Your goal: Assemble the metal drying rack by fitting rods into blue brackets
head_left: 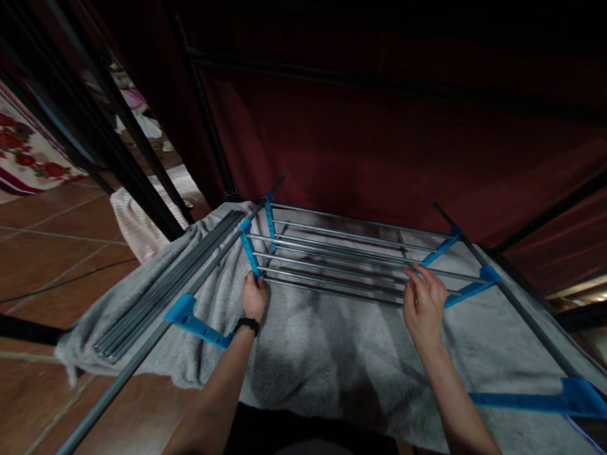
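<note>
A rack of grey metal tubes and blue plastic brackets lies over a grey blanket (pixel 332 354). My left hand (pixel 255 298), with a black band at the wrist, closes round the lower end of a left blue bracket (pixel 249 249), where the front rod meets it. My right hand (pixel 425 300) is at the right end of the front metal rod (pixel 332 287), fingers curled and thumb close to them; the rod's tip is hidden by the hand. Several other rods span from the left brackets to the right bracket (pixel 469 294).
A bundle of loose grey tubes (pixel 165 287) lies on the blanket at left. Nearer blue brackets stick inward from the left side tube (pixel 196 325) and right side tube (pixel 535 402). Dark red cloth (pixel 355 145) hangs behind, among black frame bars. Brown tiled floor (pixel 61 265) shows at left.
</note>
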Demonstrator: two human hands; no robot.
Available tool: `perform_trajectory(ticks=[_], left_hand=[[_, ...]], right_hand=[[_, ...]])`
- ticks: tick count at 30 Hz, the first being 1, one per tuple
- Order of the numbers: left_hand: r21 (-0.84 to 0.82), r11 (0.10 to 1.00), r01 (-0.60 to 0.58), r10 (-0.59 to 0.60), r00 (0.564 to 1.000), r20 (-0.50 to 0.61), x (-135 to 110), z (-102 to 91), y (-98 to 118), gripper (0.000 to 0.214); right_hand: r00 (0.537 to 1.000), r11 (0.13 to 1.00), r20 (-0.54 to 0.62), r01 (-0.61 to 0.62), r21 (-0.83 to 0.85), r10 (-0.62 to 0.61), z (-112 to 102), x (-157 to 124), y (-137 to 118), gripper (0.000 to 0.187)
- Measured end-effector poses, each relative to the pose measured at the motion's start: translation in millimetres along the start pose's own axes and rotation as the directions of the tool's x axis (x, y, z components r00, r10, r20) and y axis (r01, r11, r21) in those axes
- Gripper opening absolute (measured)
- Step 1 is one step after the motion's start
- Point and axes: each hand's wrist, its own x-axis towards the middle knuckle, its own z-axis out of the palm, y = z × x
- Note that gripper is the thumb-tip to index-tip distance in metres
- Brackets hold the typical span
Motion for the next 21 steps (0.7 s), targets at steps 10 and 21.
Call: perform_trajectory(ticks=[10, 21], left_hand=[[-0.009, 1.0, -0.01, 0.01, 1.0, -0.002, -2.7, 0.8, -3.7, 0.015], [-0.007, 1.0, 0.01, -0.01, 1.0, 0.015, -5.4, 0.3, -1.8, 0.015]], right_hand=[[0.943, 0.967, 0.236, 0.251, -0.047, -0.233, 24.2, 43.3, -5.4, 0.029], [0.906, 0.953, 0.332, 0.297, -0.057, -0.262, 28.0, 49.7, 5.2, 0.037]])
